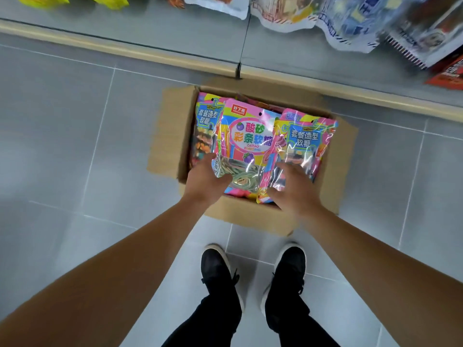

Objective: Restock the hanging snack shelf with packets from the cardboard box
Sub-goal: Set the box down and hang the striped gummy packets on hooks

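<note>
— Glossy film on that middle packet (244, 149), and the left hand (204, 180) pinches only its bottom corner; I'd guess it slides back into the cardboard box (323, 196).

— And the right hand (292, 189)?

— Fingers spread, gripping nothing, resting on the neighbouring packet (304, 144). Both arms reach straight down; the hanging packets (350, 23) wait above.

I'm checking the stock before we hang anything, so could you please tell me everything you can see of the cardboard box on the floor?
The cardboard box is plain brown corrugated card, standing open on the grey tiled floor against the base of the shelf unit, its flaps folded outward. Glossy, colourful candy packets fill it, standing on edge and rising above its rim. Both hands reach into it from the near side.
</note>
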### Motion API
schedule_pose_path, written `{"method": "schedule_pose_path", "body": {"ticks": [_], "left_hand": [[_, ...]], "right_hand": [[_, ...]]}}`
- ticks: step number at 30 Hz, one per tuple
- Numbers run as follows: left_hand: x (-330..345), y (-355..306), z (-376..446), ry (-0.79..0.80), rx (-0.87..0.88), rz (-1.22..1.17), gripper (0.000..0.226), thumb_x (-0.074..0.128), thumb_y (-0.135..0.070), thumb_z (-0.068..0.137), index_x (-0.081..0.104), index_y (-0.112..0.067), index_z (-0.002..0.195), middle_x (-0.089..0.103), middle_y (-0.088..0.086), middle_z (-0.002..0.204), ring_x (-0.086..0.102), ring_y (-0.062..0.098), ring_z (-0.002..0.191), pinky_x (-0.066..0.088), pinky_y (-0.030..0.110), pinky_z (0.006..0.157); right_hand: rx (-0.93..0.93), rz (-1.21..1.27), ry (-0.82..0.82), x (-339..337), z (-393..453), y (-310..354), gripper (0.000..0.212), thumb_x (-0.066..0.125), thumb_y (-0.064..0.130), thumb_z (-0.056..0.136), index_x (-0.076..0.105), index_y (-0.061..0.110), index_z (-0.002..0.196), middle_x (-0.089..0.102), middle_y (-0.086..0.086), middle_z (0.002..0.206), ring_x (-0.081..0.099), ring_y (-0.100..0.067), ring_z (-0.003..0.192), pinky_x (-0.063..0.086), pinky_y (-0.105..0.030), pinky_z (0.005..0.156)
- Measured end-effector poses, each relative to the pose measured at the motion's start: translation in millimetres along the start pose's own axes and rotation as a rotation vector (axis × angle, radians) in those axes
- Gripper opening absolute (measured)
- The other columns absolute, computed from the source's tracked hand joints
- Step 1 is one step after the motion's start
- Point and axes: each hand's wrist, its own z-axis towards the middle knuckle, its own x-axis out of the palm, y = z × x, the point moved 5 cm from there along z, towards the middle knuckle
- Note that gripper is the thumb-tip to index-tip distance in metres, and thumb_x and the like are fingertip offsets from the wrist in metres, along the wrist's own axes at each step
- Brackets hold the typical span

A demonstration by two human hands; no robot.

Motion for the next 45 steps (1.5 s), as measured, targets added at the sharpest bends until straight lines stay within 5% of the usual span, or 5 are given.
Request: {"method": "schedule_pose_path", "body": {"ticks": [11, 18, 26, 41, 45], "left_hand": [[36.3, 29.5, 65.6, -0.017, -0.023, -0.229, 0.029, 0.072, -0.022, 0.084, 0.049, -0.007, 0.074, 0.046, 0.001, 0.065, 0.041, 0.017, 0.061, 0.033, 0.029, 0.056], [-31.4, 44.1, 36.5, -0.067, -0.008, -0.499, 0.012, 0.069, -0.012, 0.087, 0.068, -0.021, 0.095, 0.071, -0.016, 0.075, 0.064, -0.001, 0.069, 0.052, 0.02, 0.069], [-93.4, -8.0, -62.9, 0.218, 0.008, -0.837, 0.039, 0.068, -0.008, 0.083, 0.064, -0.003, 0.121, 0.07, 0.016, 0.118, 0.067, 0.036, 0.109, 0.053, 0.05, 0.095], [-237.6, -212.2, -301.4, 0.253, 0.269, -0.615, 0.033, 0.072, -0.023, 0.072, 0.073, -0.014, 0.105, 0.075, 0.009, 0.105, 0.07, 0.031, 0.101, 0.052, 0.054, 0.095], [-255.2, -276.0, -349.2, 0.23, 0.374, -0.559, 0.028, 0.073, -0.022, 0.077, 0.072, -0.012, 0.103, 0.076, 0.006, 0.102, 0.069, 0.031, 0.102, 0.052, 0.052, 0.096]], "right_hand": [[-0.047, -0.019, -0.084, 29.5, 51.1, -1.9, 0.08, 0.074, 0.027, 0.084, 0.035, 0.015, 0.152, 0.035, -0.007, 0.156, 0.033, -0.03, 0.142, 0.027, -0.039, 0.116], [-0.012, 0.085, -0.108, 15.7, 28.0, 21.6, 0.082, 0.075, 0.032, 0.084, 0.034, 0.013, 0.152, 0.045, -0.005, 0.146, 0.045, -0.022, 0.131, 0.036, -0.027, 0.102], [-0.008, 0.512, -0.156, -49.3, -59.4, 104.0, 0.033, 0.072, 0.034, 0.087, 0.061, 0.026, 0.117, 0.067, 0.012, 0.111, 0.062, -0.001, 0.097, 0.045, -0.013, 0.076], [0.031, 0.632, -0.419, -260.2, -330.0, 180.4, 0.033, 0.072, 0.037, 0.088, 0.059, 0.021, 0.113, 0.058, 0.012, 0.097, 0.051, 0.008, 0.075, 0.036, -0.006, 0.054], [-0.028, 0.676, -0.545, -319.8, -382.1, 184.0, 0.036, 0.073, 0.038, 0.085, 0.06, 0.024, 0.116, 0.063, 0.009, 0.104, 0.061, -0.007, 0.09, 0.046, -0.027, 0.075]]}}
